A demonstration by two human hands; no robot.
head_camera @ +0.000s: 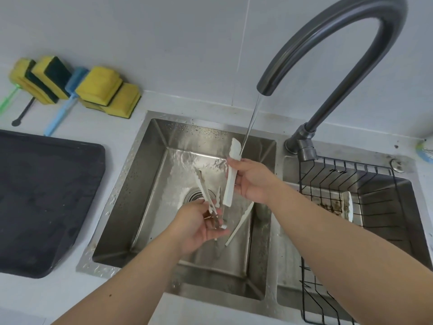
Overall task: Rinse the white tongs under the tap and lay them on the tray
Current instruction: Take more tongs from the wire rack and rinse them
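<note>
Steel sink (150, 174), one tap (328, 55), two hands: right (251, 181) gripping white tongs (230, 174), left (201, 226) pinching metal tongs (206, 195).

Pale grey surface (70, 294), speckled, with a steel sink (150, 137) set into it. Left of the sink: dark tray (46, 195), wet-looking, flat on the surface. Behind the tray, against the wall: yellow-and-green sponges (103, 90) stacked in a row, a blue-handled brush (61, 116) among them, a thin black handle (23, 113), and a green one (7, 100) at the frame edge, possibly another brush. Droplets on the sink rim.
</note>
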